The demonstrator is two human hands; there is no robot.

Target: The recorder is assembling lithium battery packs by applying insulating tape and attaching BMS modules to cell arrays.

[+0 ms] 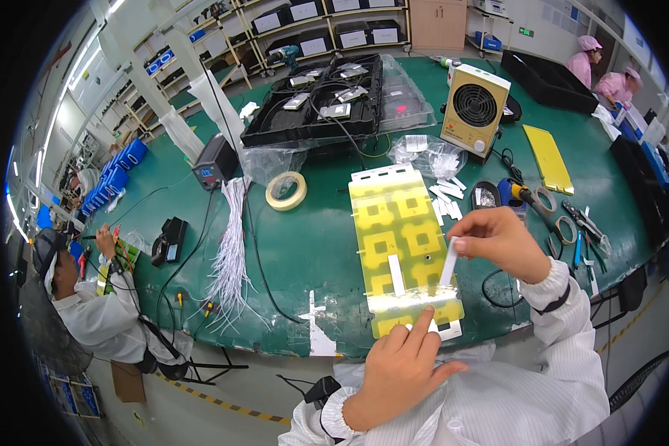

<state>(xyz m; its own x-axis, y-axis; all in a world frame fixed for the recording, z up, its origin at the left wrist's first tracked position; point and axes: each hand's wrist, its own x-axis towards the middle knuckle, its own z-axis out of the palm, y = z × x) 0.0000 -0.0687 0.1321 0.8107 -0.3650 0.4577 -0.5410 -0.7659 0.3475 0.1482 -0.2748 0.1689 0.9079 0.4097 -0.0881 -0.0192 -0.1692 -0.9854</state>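
In front of me on the green table lies a yellow translucent panel (375, 236) with square cut-outs and a white edge at its far end. My right hand (498, 241) pinches a white strip (449, 262) by its upper end, with the strip's lower part over the panel's right side. A second white strip (396, 276) lies on the panel, left of the held one. My left hand (405, 372) rests at the panel's near edge, index finger stretched onto it and thumb apart, holding nothing. More white strips (447, 195) lie loose beyond the panel's right side.
A fan unit (474, 111), tape roll (285, 191), black tray of parts (312, 104) and yellow sheet (548, 158) stand farther back. Right lie a soldering iron (531, 199) and pliers (583, 219). White wires (233, 260) bunch at left, near a co-worker (100, 297).
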